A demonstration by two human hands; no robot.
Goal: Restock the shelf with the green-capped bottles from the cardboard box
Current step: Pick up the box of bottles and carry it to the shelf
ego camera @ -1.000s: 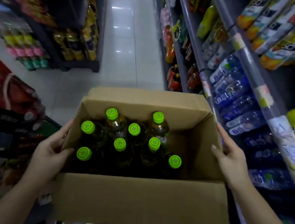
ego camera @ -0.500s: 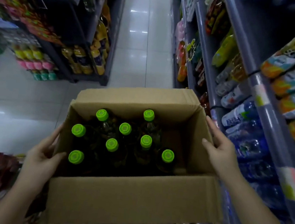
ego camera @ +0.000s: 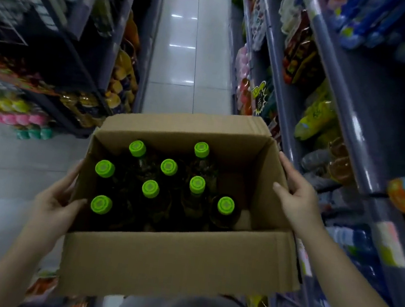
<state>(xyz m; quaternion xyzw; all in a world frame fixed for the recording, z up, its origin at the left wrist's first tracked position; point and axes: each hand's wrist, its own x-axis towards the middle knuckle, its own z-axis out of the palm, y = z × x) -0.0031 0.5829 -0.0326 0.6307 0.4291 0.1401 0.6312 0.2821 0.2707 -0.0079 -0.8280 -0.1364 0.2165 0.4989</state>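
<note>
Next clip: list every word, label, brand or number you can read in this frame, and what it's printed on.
None can be read.
Green caps: embossed round mark, too blurred.
Yellow burst tag on the right shelf: dark print, too blurred.
Shelf-edge price strips: too blurred.
Packets and bottles on both shelves: too blurred.
Cardboard box: no print visible.
</note>
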